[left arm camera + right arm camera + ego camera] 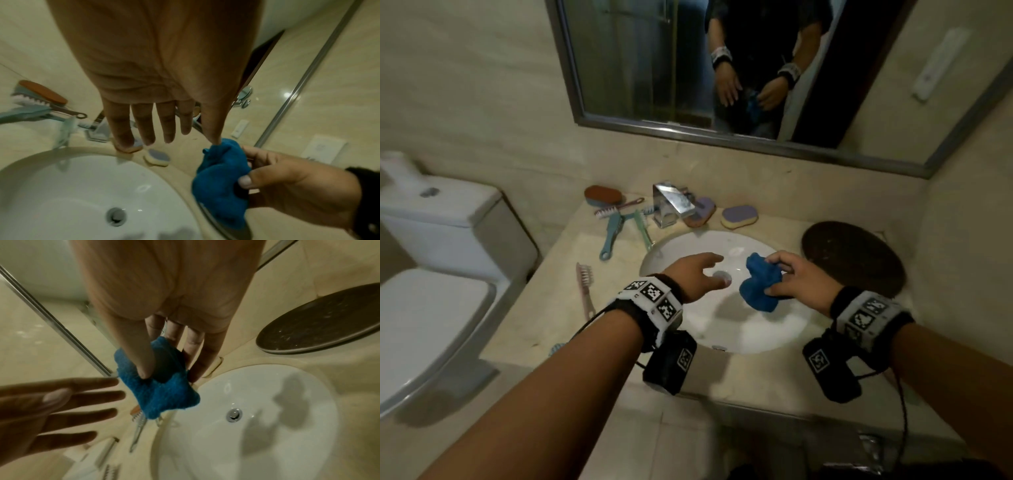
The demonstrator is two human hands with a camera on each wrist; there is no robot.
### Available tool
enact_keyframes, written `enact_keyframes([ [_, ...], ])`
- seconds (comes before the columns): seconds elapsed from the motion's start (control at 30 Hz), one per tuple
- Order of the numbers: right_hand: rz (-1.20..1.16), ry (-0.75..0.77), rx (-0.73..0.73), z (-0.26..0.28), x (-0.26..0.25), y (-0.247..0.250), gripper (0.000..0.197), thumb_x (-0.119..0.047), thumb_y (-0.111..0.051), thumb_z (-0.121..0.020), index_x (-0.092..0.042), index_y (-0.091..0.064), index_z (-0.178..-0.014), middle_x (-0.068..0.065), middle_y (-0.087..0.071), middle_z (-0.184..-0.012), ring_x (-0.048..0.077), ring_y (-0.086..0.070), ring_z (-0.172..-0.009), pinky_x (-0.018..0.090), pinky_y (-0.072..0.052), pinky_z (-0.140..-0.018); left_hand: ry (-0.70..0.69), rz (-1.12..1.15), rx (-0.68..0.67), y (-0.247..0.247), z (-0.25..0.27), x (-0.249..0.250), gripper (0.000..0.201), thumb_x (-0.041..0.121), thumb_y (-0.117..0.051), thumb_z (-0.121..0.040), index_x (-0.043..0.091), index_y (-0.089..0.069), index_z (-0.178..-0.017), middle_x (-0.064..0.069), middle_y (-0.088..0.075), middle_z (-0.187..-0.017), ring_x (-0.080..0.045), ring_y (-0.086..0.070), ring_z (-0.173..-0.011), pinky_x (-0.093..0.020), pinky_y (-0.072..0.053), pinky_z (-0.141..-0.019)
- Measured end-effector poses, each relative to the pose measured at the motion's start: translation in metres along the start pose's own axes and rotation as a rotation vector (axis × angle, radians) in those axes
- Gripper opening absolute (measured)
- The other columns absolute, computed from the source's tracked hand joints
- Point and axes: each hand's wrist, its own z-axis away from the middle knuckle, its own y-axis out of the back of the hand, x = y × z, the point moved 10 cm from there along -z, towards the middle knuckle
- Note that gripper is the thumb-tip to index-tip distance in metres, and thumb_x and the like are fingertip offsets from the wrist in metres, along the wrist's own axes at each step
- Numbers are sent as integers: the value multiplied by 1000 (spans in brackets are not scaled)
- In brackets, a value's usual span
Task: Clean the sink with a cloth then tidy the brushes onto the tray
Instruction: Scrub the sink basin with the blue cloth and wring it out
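Note:
My right hand [794, 277] [170, 369] grips a crumpled blue cloth [760, 284] [222, 175] [164, 395] between thumb and fingers, above the right half of the white sink [739, 329] [61, 186] [267, 434]. My left hand [702, 274] [164, 139] hovers over the basin with straight fingers, empty, its thumb tip close to the cloth. Brushes lie on the counter left of the sink: a teal one [613, 233], a green one [642, 228], a pink one [585, 287] and a brown-backed one [602, 195]. A dark round tray [852, 257] [320, 324] sits right of the sink.
A chrome tap [673, 202] stands behind the basin with two purple-topped sponges [739, 216] beside it. A white toilet [438, 240] is at the left, a mirror [722, 68] on the wall above. A small blue item [556, 349] peeks out beside my left forearm.

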Motion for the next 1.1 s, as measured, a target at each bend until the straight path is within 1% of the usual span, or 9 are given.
enact_keyframes([
  [0.07,-85,20,-9,22,-19,-8,41,15,-63,-76,-6,-48,-108,8,-57,-110,21,-59,-90,18,-54,-68,-53,119,-14,4,11,21,56,32,-61,-89,20,-42,-140,-2,-48,-140,-16,-48,-127,-26,-38,-102],
  [0.2,-88,63,-40,60,-43,-21,38,13,-65,-75,-12,-49,-99,13,-61,-110,26,-62,-97,32,-55,-81,-150,254,-32,7,37,50,43,25,-61,-90,17,-51,-131,-1,-59,-121,-11,-56,-104,-15,-42,-80],
  [0.37,-54,186,-68,105,-66,-33,37,15,-66,-73,-8,-46,-94,5,-61,-93,12,-61,-85,19,-52,-74,-205,330,-43,6,81,64,24,14,-63,-88,7,-61,-111,3,-63,-78,-5,-59,-71,-3,-40,-53],
  [0.47,-60,209,-155,132,-69,-46,36,15,-66,-74,-8,-45,-92,3,-60,-87,3,-61,-79,16,-51,-72,-198,324,-35,3,110,62,20,13,-69,-83,6,-64,-101,1,-64,-70,-6,-60,-64,-8,-42,-56],
  [0.6,-200,191,-303,167,-66,-59,26,8,-63,-79,-3,-45,-95,-6,-63,-87,3,-62,-77,17,-51,-70,-194,207,-2,-6,149,61,15,21,-70,-83,6,-68,-87,10,-60,-67,5,-56,-60,-12,-44,-64],
  [0.7,-252,163,-353,192,-60,-69,17,-17,-64,-78,-13,-51,-88,-11,-63,-82,4,-61,-80,18,-53,-75,-175,179,22,-21,177,57,11,23,-68,-84,15,-65,-77,0,-63,-71,-12,-57,-69,-29,-49,-74],
  [0.8,-111,228,-235,208,-55,-72,10,-10,-63,-86,-14,-54,-84,-2,-61,-80,9,-60,-78,19,-51,-74,-163,194,28,-40,206,53,9,21,-66,-86,16,-62,-79,-2,-62,-71,-16,-57,-68,-30,-47,-69],
  [0.93,0,339,-114,229,-59,-78,29,3,-68,-76,-20,-55,-85,2,-62,-90,18,-61,-90,25,-50,-79,-145,219,36,-55,239,45,13,16,-69,-83,18,-56,-79,1,-61,-74,-15,-57,-71,-32,-46,-74],
  [1.1,9,403,-36,256,-79,-79,42,6,-66,-75,-25,-57,-103,12,-62,-90,20,-56,-83,14,-48,-75,-121,83,29,-62,265,38,31,16,-76,-75,27,-56,-97,4,-59,-83,-8,-57,-71,-28,-51,-77],
])
